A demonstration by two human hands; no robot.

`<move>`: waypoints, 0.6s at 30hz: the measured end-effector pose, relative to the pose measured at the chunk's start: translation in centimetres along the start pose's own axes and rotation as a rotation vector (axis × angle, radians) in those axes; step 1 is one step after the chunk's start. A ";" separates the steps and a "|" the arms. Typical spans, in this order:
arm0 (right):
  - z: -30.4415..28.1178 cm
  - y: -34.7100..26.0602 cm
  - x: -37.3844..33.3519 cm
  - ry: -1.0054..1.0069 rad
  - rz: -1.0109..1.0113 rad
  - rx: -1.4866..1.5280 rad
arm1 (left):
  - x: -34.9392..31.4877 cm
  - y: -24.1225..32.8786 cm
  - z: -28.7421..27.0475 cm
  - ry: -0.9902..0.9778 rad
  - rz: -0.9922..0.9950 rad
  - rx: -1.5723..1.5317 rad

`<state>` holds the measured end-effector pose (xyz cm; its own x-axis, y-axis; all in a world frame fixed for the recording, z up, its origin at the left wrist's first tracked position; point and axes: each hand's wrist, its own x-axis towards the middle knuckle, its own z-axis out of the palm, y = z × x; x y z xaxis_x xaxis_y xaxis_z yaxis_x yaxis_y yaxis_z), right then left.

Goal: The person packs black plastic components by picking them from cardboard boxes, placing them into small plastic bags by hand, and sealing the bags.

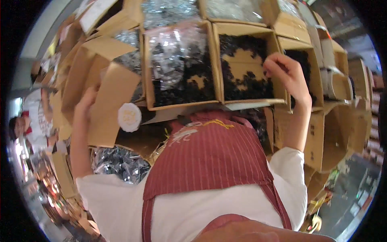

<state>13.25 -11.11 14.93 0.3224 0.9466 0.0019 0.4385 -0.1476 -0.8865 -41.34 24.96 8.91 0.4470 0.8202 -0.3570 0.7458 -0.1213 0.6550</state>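
Observation:
Over the right edge of an open cardboard box holding small black pieces, my right hand is closed in a pinch. Something small and dark seems to show at its fingertips, too small to name. My left hand reaches into another open cardboard box at the left, beside its raised flap; its fingers are hidden. Between them stands a box with more black pieces and clear plastic bags on top.
Further boxes at the back hold clear plastic bags. A round white object with yellowish marks is by the left flap. Below it lie bags of dark pieces. An open carton stands at my right. Another person is at the far left.

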 end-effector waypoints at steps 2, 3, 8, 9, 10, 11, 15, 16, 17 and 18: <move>0.9 -0.1 1.0 -0.095 0.004 0.042 | -1.3 3.2 2.5 0.061 -0.034 -0.085; 1.4 -0.4 1.4 -0.146 0.012 0.070 | -1.5 1.7 1.1 0.100 -0.054 -0.086; 3.7 0.1 4.3 -0.227 -0.022 0.028 | -1.7 3.0 -1.2 0.106 0.100 0.448; 4.7 -0.1 5.5 -0.263 -0.040 -0.005 | -1.9 3.3 -0.9 0.113 0.090 0.439; 6.1 -0.4 6.8 -0.295 -0.057 -0.034 | -2.1 3.7 -0.8 0.130 0.079 0.411; 8.1 -0.9 8.4 -0.314 -0.083 -0.092 | -2.3 3.8 -0.6 0.147 0.069 0.383; 17.6 1.5 17.2 -0.312 -0.561 -0.293 | -0.9 4.7 -0.2 0.088 0.064 0.293; 20.0 1.9 19.3 -0.285 -0.462 -0.399 | -0.8 5.2 0.2 0.176 0.058 0.374; 21.9 0.8 20.6 -0.269 -0.349 -0.513 | -1.3 5.8 0.6 0.269 0.043 0.452; 23.3 0.0 21.7 -0.250 -0.232 -0.629 | -1.9 7.2 1.0 0.321 -0.028 0.454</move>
<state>0.70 16.07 4.15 -0.0072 0.9999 -0.0149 0.8974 -0.0001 -0.4411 -36.35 22.02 13.64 0.3041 0.9471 -0.1023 0.9247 -0.2677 0.2705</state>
